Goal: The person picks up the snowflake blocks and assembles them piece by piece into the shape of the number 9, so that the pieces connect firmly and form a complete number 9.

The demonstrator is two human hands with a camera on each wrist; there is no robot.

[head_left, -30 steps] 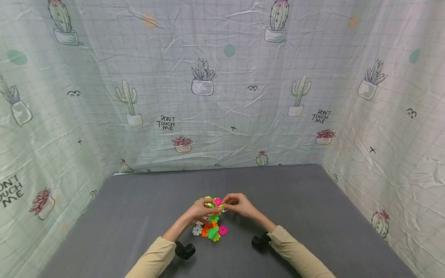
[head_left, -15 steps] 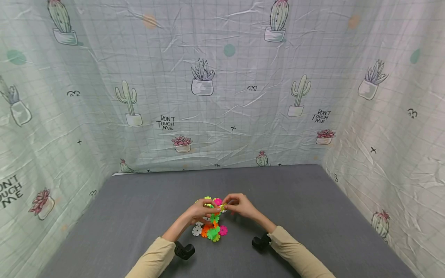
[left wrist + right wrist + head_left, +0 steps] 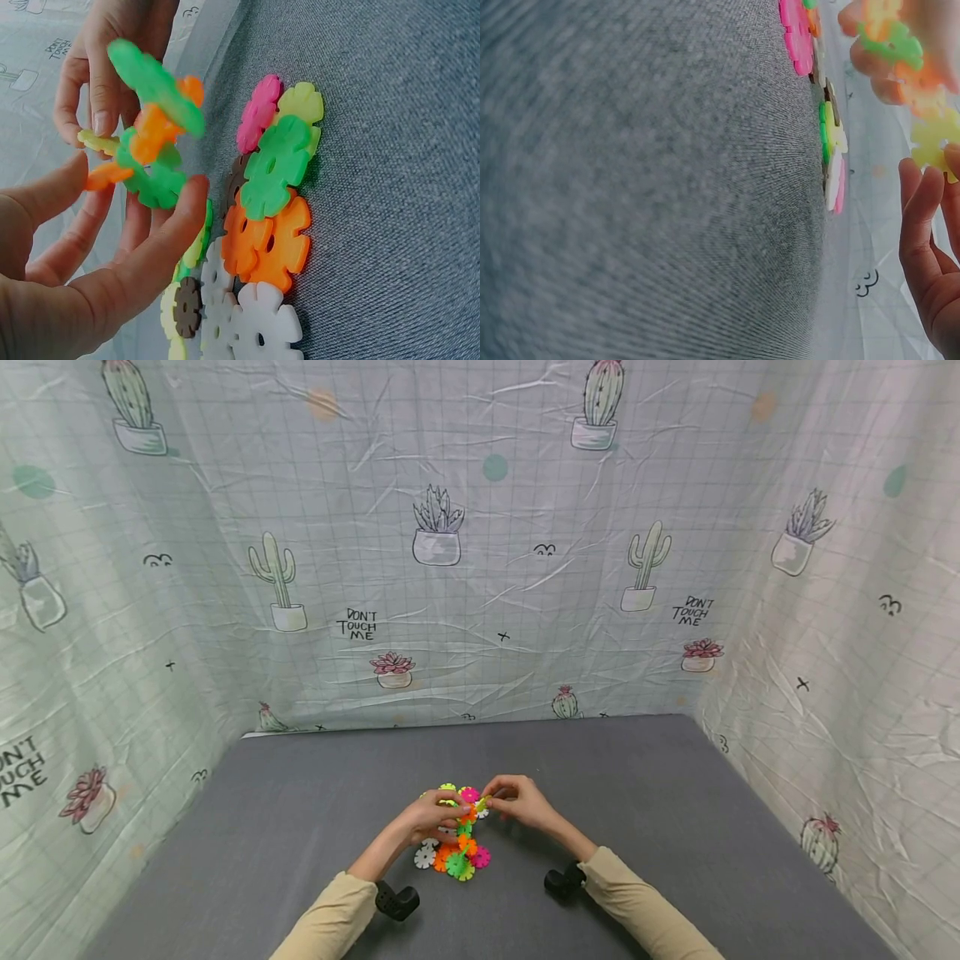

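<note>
My left hand [image 3: 431, 816] pinches an orange flower-shaped disc [image 3: 109, 175], one of a short chain of interlocking plastic discs held above the table. Linked on in the left wrist view are a green disc [image 3: 156, 184], another orange one [image 3: 153, 135] and a blurred green one [image 3: 154, 84] at the end. Between its thumb and fingertips my right hand [image 3: 519, 802] pinches a yellow disc [image 3: 933, 141], which meets the edge of the held orange disc. Both hands are close together over the loose discs, and the left hand hides part of the chain in the head view.
Loose flower discs lie beneath the hands: a pink one [image 3: 259, 114], a green one [image 3: 275, 166], an orange one [image 3: 281, 240], a white one [image 3: 267, 322] and several more. The grey table [image 3: 315, 827] is walled by a cactus-print curtain [image 3: 480, 593].
The yellow disc has tilted in my right fingers as that hand rises slightly. The hanging end of the chain has swung, so its orange disc shows more fully. The loose discs have stayed put.
</note>
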